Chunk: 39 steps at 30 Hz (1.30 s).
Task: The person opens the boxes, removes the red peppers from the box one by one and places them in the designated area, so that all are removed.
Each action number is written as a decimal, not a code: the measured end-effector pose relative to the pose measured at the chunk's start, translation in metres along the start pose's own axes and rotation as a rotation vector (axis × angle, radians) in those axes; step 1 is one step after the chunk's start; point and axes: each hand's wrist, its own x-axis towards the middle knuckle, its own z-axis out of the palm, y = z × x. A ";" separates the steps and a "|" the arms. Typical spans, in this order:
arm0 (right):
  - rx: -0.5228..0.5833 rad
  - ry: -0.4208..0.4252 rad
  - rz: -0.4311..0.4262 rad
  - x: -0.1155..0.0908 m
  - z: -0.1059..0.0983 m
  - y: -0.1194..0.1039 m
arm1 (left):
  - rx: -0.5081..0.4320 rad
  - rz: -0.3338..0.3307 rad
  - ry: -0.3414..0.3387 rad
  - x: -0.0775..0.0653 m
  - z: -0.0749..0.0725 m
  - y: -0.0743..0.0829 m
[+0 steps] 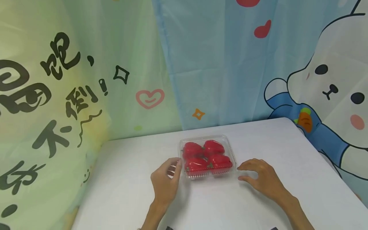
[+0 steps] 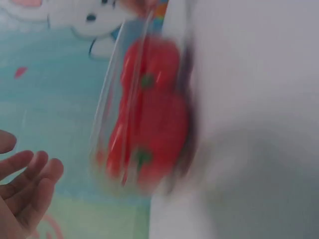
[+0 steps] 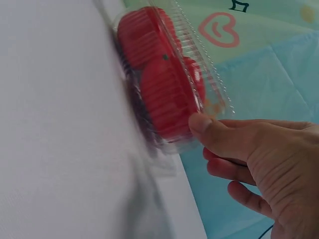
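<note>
A clear plastic clamshell box (image 1: 195, 176) with a ridged rim lies on the white table, its lid down. Several glossy red peppers (image 1: 214, 147) with small green stems sit inside it. My left hand (image 1: 165, 180) is at the box's left edge, fingers loosely bent; the left wrist view shows that hand (image 2: 27, 191) apart from the box. On the other side, my right hand (image 1: 263, 179) is beside the right edge, thumb and fingers parted. In the right wrist view its thumb (image 3: 209, 129) overlaps the box's corner; contact is unclear.
The white table (image 1: 129, 179) extends around the box. Behind it hangs a printed curtain (image 1: 201, 64) with a cartoon bear, hearts and lettering. Two small dark objects show at the bottom edge of the head view.
</note>
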 end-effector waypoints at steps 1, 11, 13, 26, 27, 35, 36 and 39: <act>0.003 0.012 -0.010 0.000 0.001 0.000 | -0.020 0.005 -0.012 -0.003 0.006 0.005; 0.033 0.105 -0.060 0.003 0.007 -0.007 | -0.256 -0.078 -0.305 -0.042 0.064 0.039; 0.040 0.113 -0.062 0.002 0.006 -0.009 | -0.370 -0.182 -0.392 -0.048 0.075 0.044; 0.008 0.146 -0.178 0.002 0.004 -0.014 | -0.934 -0.740 -0.356 -0.080 0.143 0.067; 0.007 0.149 -0.181 0.002 0.005 -0.014 | -0.934 -0.746 -0.301 -0.081 0.148 0.068; -0.014 0.134 -0.162 0.000 0.009 -0.014 | -0.913 -0.651 -0.076 -0.084 0.169 0.071; -0.015 0.138 -0.164 0.000 0.009 -0.014 | -0.917 -0.649 -0.066 -0.084 0.170 0.071; -0.016 0.153 -0.176 0.001 0.007 -0.014 | -0.932 -0.632 -0.038 -0.085 0.173 0.072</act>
